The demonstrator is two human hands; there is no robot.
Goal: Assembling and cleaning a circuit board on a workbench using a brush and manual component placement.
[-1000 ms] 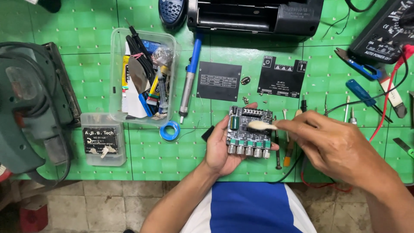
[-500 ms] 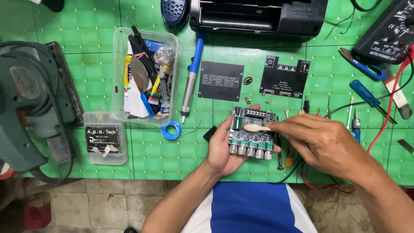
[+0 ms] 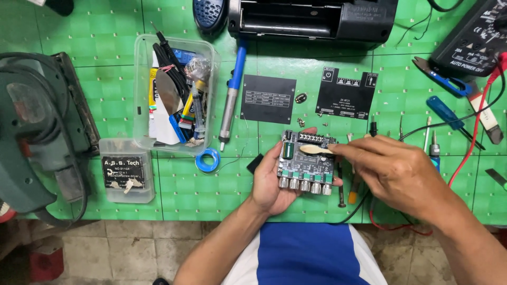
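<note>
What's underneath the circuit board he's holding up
The left hand cups the circuit board from below, fingers at its edges. The board's underside and the green mat directly beneath are covered.

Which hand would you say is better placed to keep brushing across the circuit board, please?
The right hand, probably: its fingers already pinch the small brush, whose pale tip lies on the circuit board. The left hand is occupied cradling that board from beneath, above the green mat.

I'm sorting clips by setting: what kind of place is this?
Probably an electronics repair bench: a circuit board held in the left hand, a multimeter with leads, and a soldering tool lying on the green mat.
</note>
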